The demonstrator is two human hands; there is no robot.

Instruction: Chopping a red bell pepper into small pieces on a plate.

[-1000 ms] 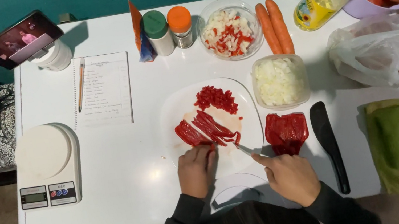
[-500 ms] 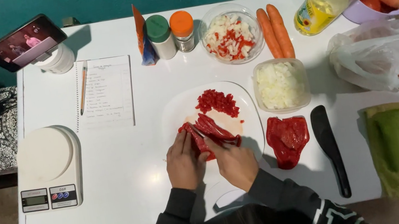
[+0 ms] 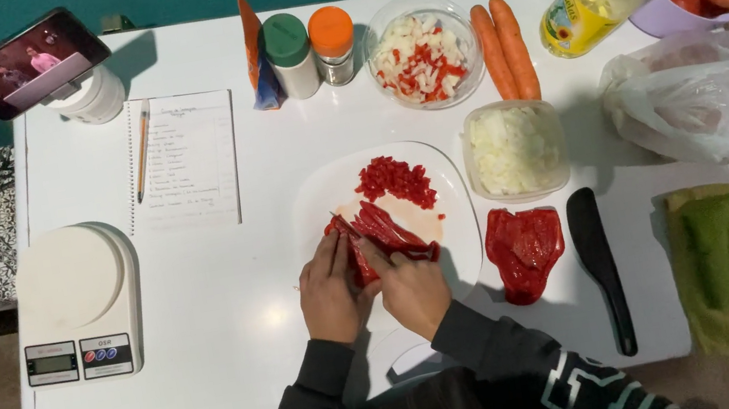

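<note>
Two sets of fingertips, my left hand (image 3: 331,289) and right hand (image 3: 410,288), press together on red pepper strips (image 3: 381,233) at the white cutting board's (image 3: 458,218) six o'clock; a knife may be hidden underneath. Diced pepper (image 3: 394,179) sits at twelve. Next, I judge: steady crosswise cuts.

Head camera, straight down, table (image 3: 241,353) (whole top)

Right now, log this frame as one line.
left hand: on red pepper strips | right hand: on strips | surface: white cutting board | diced pepper: apart
</note>
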